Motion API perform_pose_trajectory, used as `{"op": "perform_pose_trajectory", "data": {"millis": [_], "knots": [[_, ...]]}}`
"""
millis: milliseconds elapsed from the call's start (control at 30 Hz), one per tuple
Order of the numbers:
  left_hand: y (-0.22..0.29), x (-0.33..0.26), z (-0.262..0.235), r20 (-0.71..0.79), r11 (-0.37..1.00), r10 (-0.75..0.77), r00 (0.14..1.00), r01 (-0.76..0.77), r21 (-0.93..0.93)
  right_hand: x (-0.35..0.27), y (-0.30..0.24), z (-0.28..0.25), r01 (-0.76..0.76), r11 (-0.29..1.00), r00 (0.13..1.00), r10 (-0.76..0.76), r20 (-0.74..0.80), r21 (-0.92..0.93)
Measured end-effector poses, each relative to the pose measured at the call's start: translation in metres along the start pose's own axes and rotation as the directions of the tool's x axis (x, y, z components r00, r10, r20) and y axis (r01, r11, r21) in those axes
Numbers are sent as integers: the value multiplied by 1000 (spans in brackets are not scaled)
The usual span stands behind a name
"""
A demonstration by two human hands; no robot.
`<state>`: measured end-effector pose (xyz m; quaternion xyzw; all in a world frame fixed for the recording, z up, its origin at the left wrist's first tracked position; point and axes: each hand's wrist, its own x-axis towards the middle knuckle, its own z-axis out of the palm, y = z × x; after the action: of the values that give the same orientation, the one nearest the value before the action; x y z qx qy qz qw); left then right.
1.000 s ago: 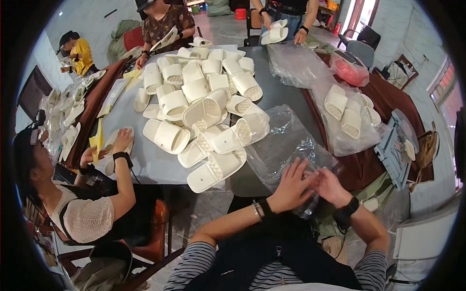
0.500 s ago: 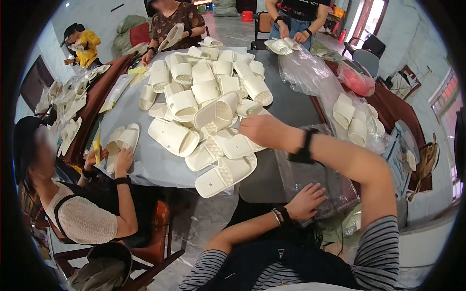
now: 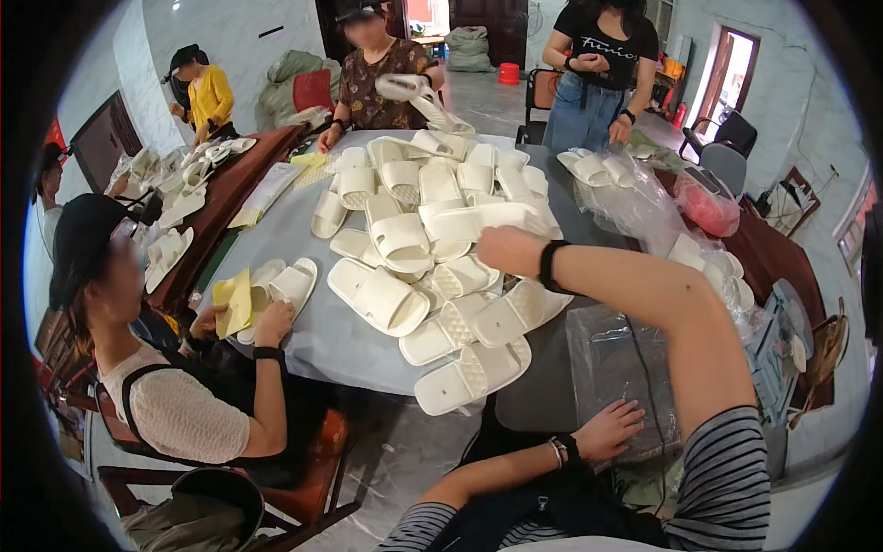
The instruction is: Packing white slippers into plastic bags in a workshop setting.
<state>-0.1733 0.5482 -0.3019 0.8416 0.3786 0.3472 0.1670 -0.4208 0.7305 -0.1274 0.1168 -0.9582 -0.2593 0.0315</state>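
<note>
Your right hand [image 3: 510, 253] at the near side of the pile [image 3: 400, 241], with your left hand [image 3: 612, 431] on the clear bag [image 3: 598, 359]. The slippers overlap at many angles, so a quick pull on one could set others sliding; the front slipper [image 3: 474, 377], near the edge of the table [image 3: 535, 397] at 7 o'clock from your right hand, would probably fall first. The cord [image 3: 650, 377] crossing the bag could catch and drag the film askew. A pale slipper [image 3: 474, 221] lies at 11 o'clock from your right hand, apparently against it; with blur and hidden fingers, one cannot tell whether you grip it. Your left hand is spread, grasping nothing, the bag beneath it and toward 12 o'clock.
</note>
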Motion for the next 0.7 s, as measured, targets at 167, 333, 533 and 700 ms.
{"op": "perform_pose_trajectory", "data": {"millis": [167,333,533,700], "knots": [[5,5,-15,99,993,-40,994,29,111,-72,-11,3,-90,996,974,88,208,-1],[21,12,-22,51,997,14,999,-18,77,-100,-48,61,-267,917,873,361,328,-298],[24,16,-17,-6,994,10,1000,-10,112,-95,-5,57,-264,953,900,299,316,-151],[5,25,-29,-30,987,-89,996,92,134,-120,37,-48,-410,873,850,471,-236,264]]}}
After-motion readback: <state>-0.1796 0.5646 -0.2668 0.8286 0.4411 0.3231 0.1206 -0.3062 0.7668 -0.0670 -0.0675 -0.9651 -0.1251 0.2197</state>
